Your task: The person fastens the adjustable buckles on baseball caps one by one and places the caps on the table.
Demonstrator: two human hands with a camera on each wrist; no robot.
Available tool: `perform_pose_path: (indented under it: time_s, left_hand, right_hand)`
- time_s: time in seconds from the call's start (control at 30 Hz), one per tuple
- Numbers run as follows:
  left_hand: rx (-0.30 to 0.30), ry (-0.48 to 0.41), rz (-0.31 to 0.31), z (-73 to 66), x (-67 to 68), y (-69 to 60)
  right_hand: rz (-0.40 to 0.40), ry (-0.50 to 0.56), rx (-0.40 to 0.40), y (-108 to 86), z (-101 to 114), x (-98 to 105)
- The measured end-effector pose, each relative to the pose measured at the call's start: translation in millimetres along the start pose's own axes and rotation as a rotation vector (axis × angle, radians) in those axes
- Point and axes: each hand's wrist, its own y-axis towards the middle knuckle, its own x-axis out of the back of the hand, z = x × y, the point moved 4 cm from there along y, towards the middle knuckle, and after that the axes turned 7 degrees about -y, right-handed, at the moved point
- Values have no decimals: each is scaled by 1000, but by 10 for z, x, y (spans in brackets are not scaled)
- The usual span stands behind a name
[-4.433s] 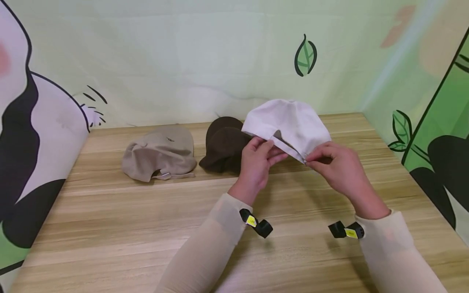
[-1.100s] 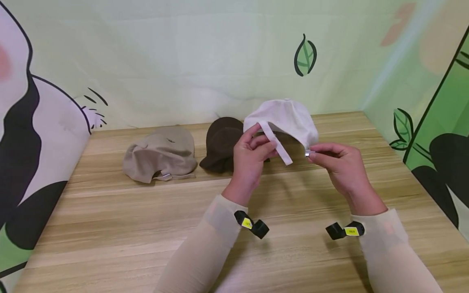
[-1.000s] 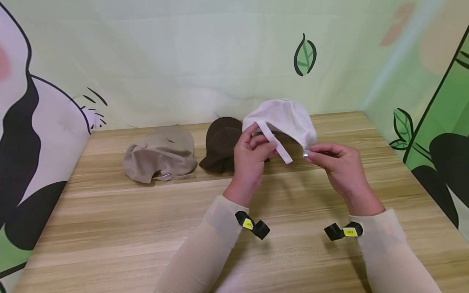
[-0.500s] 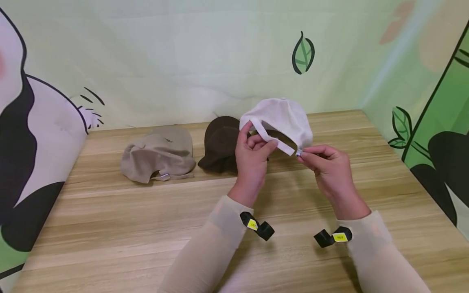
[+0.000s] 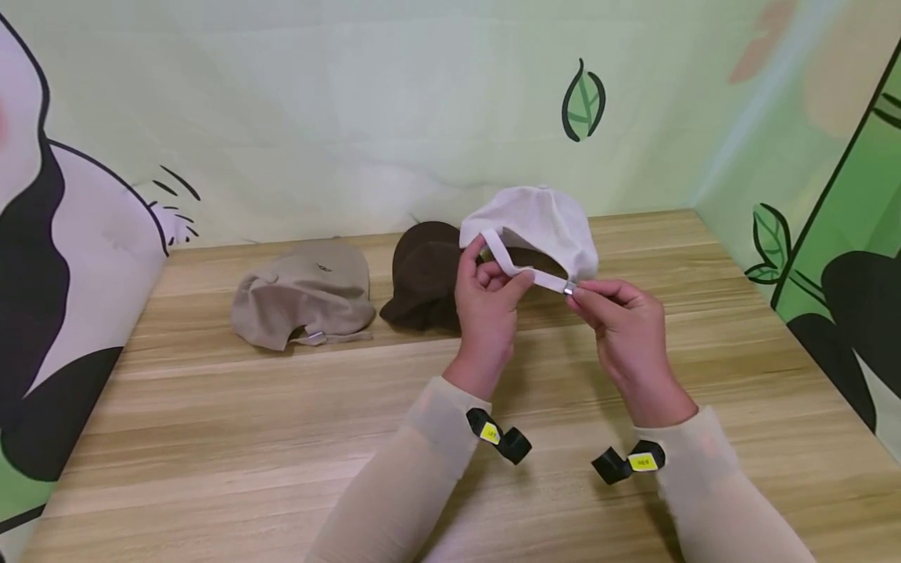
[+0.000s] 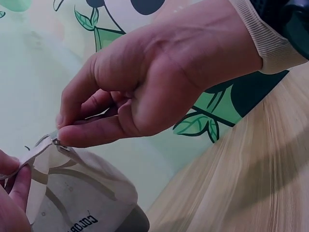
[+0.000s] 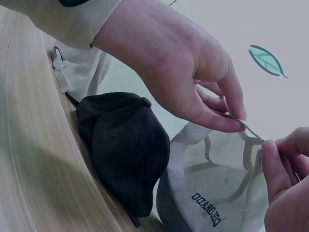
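Observation:
A white baseball cap (image 5: 542,219) is held up above the table, its back opening towards me. My left hand (image 5: 487,317) pinches its white strap (image 5: 501,254) between thumb and fingers. The strap's free end meets a small metal buckle (image 5: 569,288); I cannot tell whether it is threaded through. The fingertips of my right hand (image 5: 629,324) pinch the cap at the buckle. In the left wrist view the right hand (image 6: 145,82) grips the buckle side. In the right wrist view the left hand (image 7: 178,67) holds the strap, with dark lettering (image 7: 206,208) visible on the cap.
On the wooden table (image 5: 246,446), a dark brown cap (image 5: 425,274) lies just left of the white cap, partly behind the left hand. Farther left lies a beige cap (image 5: 303,293) with its strap and buckle facing front. A printed backdrop (image 5: 317,117) stands behind the table.
The strap came out of the buckle earlier and hung loose. Since then the hands have moved closer together, and its free end has come to the buckle. The other caps stay put.

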Motion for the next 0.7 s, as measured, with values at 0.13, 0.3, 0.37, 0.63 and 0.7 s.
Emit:
perform_pose_path:
  time_s: [0.13, 0.3, 0.37, 0.63, 0.7]
  left_hand:
    - [1, 6, -9, 13, -1, 1]
    - [4, 15, -11, 11, -3, -11]
    - [5, 19, -13, 7, -5, -17]
    - [17, 36, -24, 5, -13, -34]
    - [17, 37, -23, 8, -13, -35]
  right_hand:
    - [-24, -9, -2, -2, -3, -9]
    - [-41, -22, -2, -8, 0, -16]
    - [-47, -28, -4, -10, 0, -17]
    - [-56, -50, -8, -9, -3, -13]
    - [-58, -54, -9, -9, -3, -14]
